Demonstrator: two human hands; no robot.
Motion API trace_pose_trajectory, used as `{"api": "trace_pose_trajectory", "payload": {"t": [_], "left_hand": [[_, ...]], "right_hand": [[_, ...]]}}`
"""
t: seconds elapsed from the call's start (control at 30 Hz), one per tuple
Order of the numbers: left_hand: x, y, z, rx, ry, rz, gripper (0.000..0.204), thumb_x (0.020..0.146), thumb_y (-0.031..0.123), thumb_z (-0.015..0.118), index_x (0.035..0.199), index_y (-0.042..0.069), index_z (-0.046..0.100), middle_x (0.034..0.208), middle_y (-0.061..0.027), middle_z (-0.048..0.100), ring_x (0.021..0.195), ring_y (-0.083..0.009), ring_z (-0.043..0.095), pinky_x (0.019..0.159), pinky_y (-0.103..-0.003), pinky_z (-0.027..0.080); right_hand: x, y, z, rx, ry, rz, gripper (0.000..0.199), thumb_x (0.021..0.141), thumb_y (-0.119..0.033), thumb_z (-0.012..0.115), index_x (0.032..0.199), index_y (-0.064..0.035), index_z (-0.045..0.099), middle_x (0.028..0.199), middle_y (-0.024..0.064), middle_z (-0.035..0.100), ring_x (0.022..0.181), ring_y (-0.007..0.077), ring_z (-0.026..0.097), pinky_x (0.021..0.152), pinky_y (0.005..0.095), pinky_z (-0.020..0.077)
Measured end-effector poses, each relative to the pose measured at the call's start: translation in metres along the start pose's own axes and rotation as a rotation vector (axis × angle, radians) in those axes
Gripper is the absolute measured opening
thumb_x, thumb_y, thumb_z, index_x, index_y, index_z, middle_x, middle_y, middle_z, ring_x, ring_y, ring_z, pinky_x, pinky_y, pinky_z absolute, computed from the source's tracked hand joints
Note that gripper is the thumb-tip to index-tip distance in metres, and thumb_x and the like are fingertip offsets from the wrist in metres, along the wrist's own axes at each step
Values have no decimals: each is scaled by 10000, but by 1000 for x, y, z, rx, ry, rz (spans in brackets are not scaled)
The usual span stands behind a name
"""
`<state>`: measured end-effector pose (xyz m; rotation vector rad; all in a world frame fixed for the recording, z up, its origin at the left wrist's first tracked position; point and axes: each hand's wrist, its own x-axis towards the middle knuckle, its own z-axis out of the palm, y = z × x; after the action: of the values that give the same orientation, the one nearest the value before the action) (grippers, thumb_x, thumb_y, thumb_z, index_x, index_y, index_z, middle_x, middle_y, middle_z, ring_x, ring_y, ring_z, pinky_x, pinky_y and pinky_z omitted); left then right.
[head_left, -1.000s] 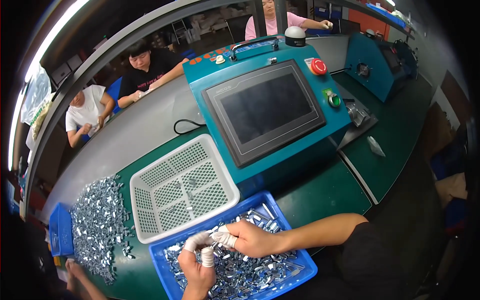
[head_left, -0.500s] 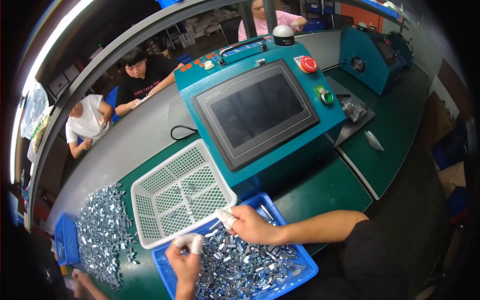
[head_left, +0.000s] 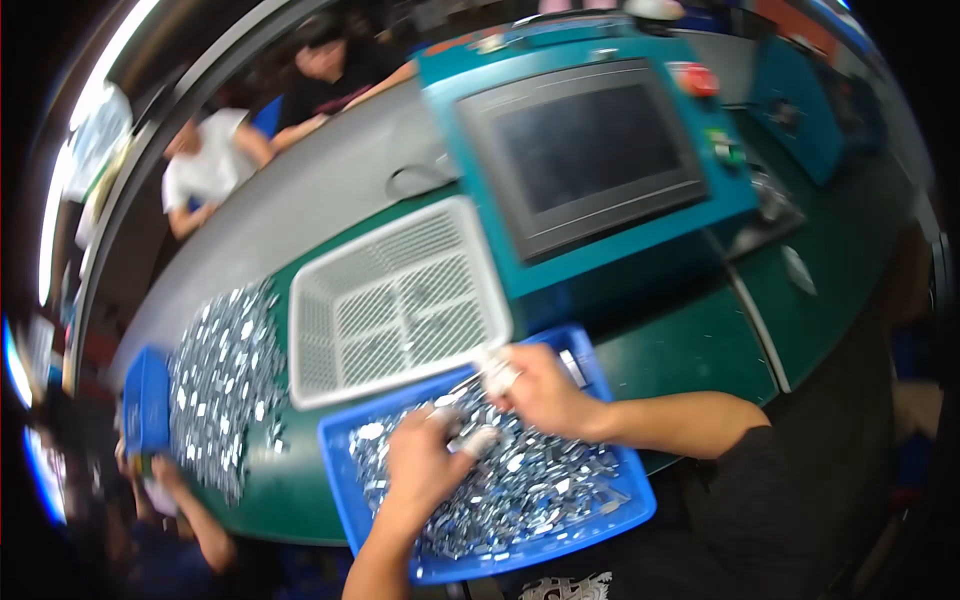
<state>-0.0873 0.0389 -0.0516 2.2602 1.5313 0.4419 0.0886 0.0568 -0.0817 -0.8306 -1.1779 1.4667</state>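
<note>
My left hand (head_left: 425,460), with white coverings on its fingertips, is low over small shiny metal pieces (head_left: 540,480) in a blue tray (head_left: 638,500). Its thumb and forefinger are apart, and nothing shows between them. My right hand (head_left: 550,395) is above the tray's far side with thumb and forefinger pinched together, white coverings on them too. Blur hides what the pinch holds. Just beyond the tray stands a white mesh basket (head_left: 300,350), with a few small pieces on its floor.
Left of the basket lies a heap of similar metal pieces (head_left: 220,390) beside a blue bin (head_left: 147,400), with another person's hands (head_left: 165,470) near it. A teal machine with a dark screen (head_left: 600,150) stands behind. Two people sit across the grey surface (head_left: 290,190).
My left hand has come down over the pieces in the tray, its thumb and forefinger now apart. My right hand stays pinched near the basket's corner. The whole view has shifted and blurred.
</note>
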Motion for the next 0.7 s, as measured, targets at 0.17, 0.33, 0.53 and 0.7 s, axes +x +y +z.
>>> {"api": "trace_pose_trajectory", "payload": {"t": [0.17, 0.33, 0.53, 0.7], "left_hand": [[-11, -7, 5, 51, 31, 241, 285, 660, 211, 758, 880, 50, 675, 771, -82, 573, 711, -265, 552, 646, -376, 459], [-17, -10, 4, 26, -20, 284, 201, 663, 172, 750, 812, 68, 664, 748, -78, 569, 702, -262, 546, 648, -373, 451], [-13, -9, -7, -590, 165, -16, 181, 726, 102, 746, 832, 29, 618, 664, -27, 603, 603, -109, 557, 566, -248, 440], [-13, -11, -8, -1055, 325, -87, 134, 767, 7, 690, 879, -14, 618, 861, -62, 641, 740, -83, 573, 681, -222, 465]], "right_hand": [[3, -13, 9, -27, -18, 97, 350, 959, -283, 432, 672, -89, 478, 585, -30, 454, 496, 35, 355, 439, 197, 272], [2, -12, 13, -1, -29, 122, 353, 960, -285, 431, 669, -90, 473, 572, -27, 446, 483, 33, 336, 430, 197, 257], [0, -14, 10, 8, -39, 123, 354, 964, -280, 419, 670, -90, 470, 569, -26, 444, 479, 30, 330, 427, 192, 252], [0, -14, 12, -41, -9, 92, 348, 964, -263, 421, 675, -78, 480, 587, -24, 463, 503, 34, 355, 456, 195, 284]]}}
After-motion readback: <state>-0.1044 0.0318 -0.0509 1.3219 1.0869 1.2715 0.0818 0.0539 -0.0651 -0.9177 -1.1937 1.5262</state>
